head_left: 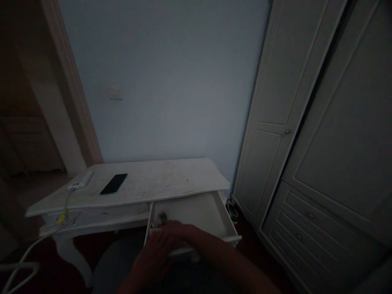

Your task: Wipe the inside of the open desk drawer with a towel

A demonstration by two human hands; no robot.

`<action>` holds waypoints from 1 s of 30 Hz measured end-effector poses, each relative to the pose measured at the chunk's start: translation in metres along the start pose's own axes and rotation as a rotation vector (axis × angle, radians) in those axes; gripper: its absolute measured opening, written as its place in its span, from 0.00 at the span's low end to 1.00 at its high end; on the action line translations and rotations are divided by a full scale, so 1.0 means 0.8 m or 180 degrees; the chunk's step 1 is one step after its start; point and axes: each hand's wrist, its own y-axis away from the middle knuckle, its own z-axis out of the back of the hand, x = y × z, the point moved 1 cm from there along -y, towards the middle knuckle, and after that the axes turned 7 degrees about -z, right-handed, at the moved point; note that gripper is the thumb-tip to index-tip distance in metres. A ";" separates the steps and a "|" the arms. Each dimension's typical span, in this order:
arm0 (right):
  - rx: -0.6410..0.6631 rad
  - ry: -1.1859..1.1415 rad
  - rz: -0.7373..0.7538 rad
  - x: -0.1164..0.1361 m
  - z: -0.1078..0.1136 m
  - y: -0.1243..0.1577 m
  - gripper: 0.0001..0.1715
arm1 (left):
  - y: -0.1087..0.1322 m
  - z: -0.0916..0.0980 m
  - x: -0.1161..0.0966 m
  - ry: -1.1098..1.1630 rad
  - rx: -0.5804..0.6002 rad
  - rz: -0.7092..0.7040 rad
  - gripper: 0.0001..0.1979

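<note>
A white drawer [196,208] is pulled out at the right side of the white desk [171,175]. My left hand [157,243] is at the drawer's front left corner. Across from the right comes my forearm, and my right hand [175,230] overlaps the left over the same corner. Just beyond the fingers, inside the drawer, is a small blurred thing [162,216], dark and pale, whose kind I cannot make out. Darkness and overlap hide the fingers of both hands.
A dark phone [114,184] lies on the desk, left of a white power strip's [81,179] right side. A white cable [30,247] hangs at the left. The wardrobe [266,122] stands close on the right, with shoes [232,211] on the floor beside it.
</note>
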 end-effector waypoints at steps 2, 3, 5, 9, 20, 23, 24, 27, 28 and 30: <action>0.0073 0.0018 0.0021 0.001 -0.001 0.008 0.16 | -0.001 0.000 -0.001 0.0002 0.0021 0.0039 0.27; 0.0089 0.0017 0.0016 -0.001 0.001 0.015 0.18 | -0.002 0.002 -0.001 0.0006 0.0010 0.0054 0.27; 0.0106 0.0012 -0.0008 -0.011 0.007 0.035 0.22 | -0.004 0.006 -0.002 0.0028 -0.0034 0.0064 0.27; 0.0342 -0.0082 -0.0147 -0.053 0.031 0.106 0.27 | -0.005 0.015 -0.005 0.0216 0.0233 0.0195 0.30; -0.0756 -0.0297 -0.2230 -0.114 0.064 0.183 0.33 | -0.004 0.010 -0.037 0.0183 0.0889 0.1047 0.22; -0.0966 -0.0328 -0.2272 -0.101 0.064 0.137 0.32 | 0.005 -0.004 -0.050 0.0036 0.0488 0.1199 0.20; -0.0997 -0.0344 -0.2227 -0.094 0.063 0.117 0.33 | 0.008 -0.006 -0.054 0.0000 0.0324 0.1231 0.19; -0.1024 -0.0408 -0.1990 -0.064 0.059 0.055 0.43 | 0.011 -0.004 -0.063 -0.0011 0.0020 0.1274 0.17; -0.1022 -0.0435 -0.1916 -0.051 0.056 0.035 0.48 | 0.012 -0.004 -0.064 -0.0007 -0.0024 0.1279 0.16; -0.0964 -0.0496 -0.1745 -0.022 0.047 0.002 0.60 | 0.012 -0.004 -0.064 -0.0020 -0.0042 0.1267 0.16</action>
